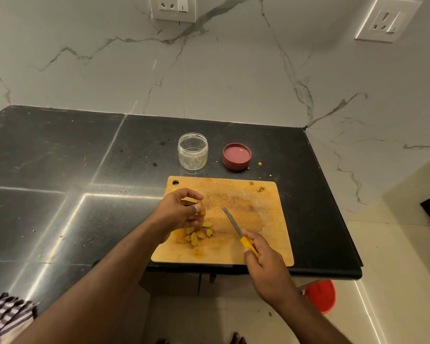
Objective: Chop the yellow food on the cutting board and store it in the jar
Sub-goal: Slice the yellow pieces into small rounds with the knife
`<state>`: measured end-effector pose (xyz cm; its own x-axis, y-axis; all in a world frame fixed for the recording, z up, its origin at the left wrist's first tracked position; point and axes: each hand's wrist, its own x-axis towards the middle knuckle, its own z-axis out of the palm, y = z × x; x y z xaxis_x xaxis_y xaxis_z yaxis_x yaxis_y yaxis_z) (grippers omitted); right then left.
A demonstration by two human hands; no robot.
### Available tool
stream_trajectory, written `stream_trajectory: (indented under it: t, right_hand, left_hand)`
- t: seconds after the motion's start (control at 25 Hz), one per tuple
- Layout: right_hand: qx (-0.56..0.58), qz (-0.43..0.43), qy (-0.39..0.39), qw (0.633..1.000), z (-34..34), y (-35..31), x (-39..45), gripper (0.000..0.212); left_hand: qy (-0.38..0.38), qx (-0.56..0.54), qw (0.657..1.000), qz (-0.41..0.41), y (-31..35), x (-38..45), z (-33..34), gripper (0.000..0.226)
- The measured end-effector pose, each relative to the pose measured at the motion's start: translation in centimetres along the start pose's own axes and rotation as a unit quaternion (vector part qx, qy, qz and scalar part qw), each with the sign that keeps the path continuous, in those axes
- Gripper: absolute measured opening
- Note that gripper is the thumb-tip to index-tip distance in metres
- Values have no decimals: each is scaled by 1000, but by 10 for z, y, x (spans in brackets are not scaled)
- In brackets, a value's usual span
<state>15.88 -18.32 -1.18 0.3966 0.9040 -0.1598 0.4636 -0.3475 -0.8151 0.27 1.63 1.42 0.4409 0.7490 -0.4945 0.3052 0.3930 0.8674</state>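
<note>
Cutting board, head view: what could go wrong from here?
1. The cutting board overhangs the counter edge; pressure could tip it.
2. The left hand pinches a yellow piece near the knife held by the right hand; fingers could get nicked.
3. Carrying the slices to the jar could spill some.

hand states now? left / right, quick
Left hand: closed, pinching a yellow food piece above the cutting board.
Right hand: closed on the knife, by its yellow handle.
</note>
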Motion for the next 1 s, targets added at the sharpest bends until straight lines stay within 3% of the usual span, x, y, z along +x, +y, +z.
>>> stream_trajectory:
  t: [0.24, 0.4, 0.56, 1.0]
  right_hand:
    - [71, 39, 20, 997, 0, 3, 7, 38]
    - [74, 52, 26, 996, 0, 5, 8, 36]
    - [64, 60, 29, 996, -2, 3, 10, 35]
    - [3, 46, 21, 999, 1, -8, 19, 40]
  left_hand:
    - [-3, -41, 999, -18, 6, 14, 13, 28]
    - [0, 87, 996, 20, 5, 26, 26, 21]
    - [27, 343, 933, 105, 1, 33, 38, 21]
    - [53, 423, 893, 144, -5, 35, 34, 25]
